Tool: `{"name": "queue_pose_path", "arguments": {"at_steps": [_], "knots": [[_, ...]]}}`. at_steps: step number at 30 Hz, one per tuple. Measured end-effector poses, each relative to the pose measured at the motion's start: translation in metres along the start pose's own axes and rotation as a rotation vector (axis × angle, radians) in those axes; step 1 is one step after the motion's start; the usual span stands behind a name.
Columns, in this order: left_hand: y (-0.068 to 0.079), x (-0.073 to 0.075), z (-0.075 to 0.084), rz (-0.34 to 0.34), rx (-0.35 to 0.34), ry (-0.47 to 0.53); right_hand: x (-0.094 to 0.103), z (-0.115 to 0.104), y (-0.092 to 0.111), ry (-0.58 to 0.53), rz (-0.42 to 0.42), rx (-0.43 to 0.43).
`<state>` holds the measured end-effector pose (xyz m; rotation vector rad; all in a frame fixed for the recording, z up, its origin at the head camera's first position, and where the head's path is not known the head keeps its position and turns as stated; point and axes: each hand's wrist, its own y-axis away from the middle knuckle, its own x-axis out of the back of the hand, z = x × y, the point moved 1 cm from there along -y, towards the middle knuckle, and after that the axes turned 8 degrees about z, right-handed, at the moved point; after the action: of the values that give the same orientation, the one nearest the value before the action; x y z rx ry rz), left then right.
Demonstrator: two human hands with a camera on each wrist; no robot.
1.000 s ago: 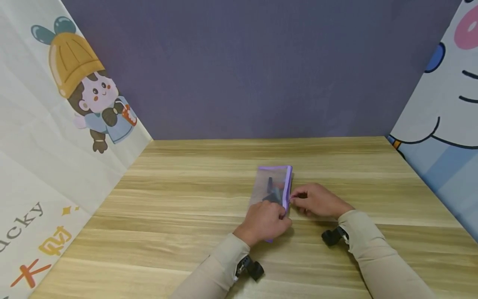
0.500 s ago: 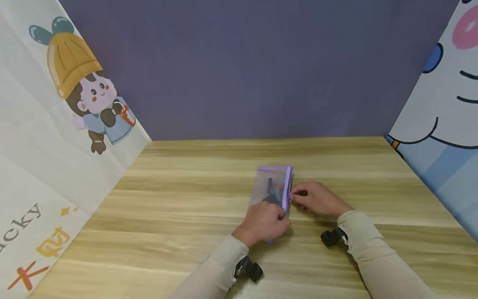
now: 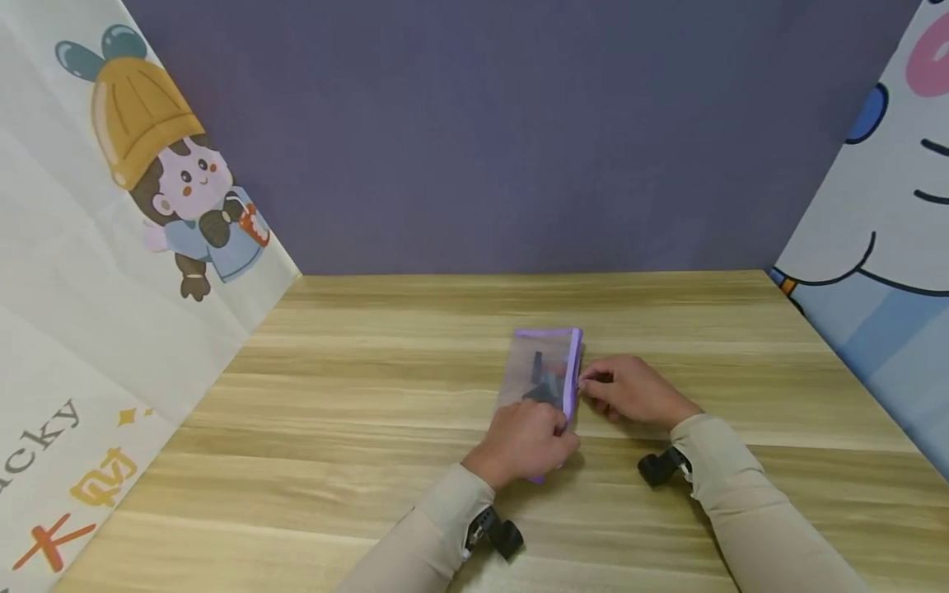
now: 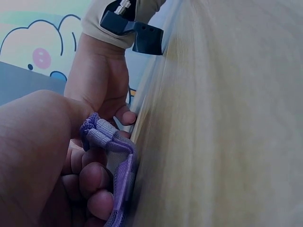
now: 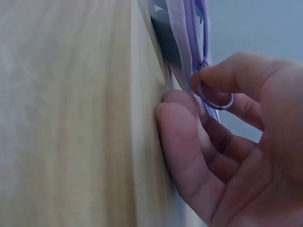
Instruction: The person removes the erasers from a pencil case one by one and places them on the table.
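A see-through zip pouch [image 3: 516, 362] with purple trim lies on the wooden table, and a dark object [image 3: 544, 387] shows through its clear side. My left hand [image 3: 522, 441] grips the near part of the pouch, covering much of it. In the left wrist view, curled fingers lie against the purple zip edge [image 4: 124, 175]. At the pouch's right edge, my right hand [image 3: 630, 391] pinches the zip's pull ring [image 5: 231, 100] between thumb and finger. Beyond the slider, the two purple zip tapes [image 5: 180, 28] stand apart.
The wooden table [image 3: 334, 428] reaches back to a dark purple-grey wall panel [image 3: 460, 140]. Printed cartoon sheets flank it: a child figure [image 3: 196, 189] on the left, a white figure [image 3: 875, 198] on the right. Each wrist carries a black camera [image 3: 660, 469].
My right hand has shifted a little away from me along the pouch's zip edge, keeping its pinch. The left hand and the pouch have stayed in nearly the same place.
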<state>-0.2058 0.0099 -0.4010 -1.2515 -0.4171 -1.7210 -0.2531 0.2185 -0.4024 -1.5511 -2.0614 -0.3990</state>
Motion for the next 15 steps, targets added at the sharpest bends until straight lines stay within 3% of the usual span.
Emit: {"name": "queue_pose_path", "arguments": {"at_steps": [15], "knots": [[-0.0008,-0.0004,0.0003,-0.002,0.016,-0.002,0.005,0.0017,-0.0078,0.053,-0.016,0.011]]}}
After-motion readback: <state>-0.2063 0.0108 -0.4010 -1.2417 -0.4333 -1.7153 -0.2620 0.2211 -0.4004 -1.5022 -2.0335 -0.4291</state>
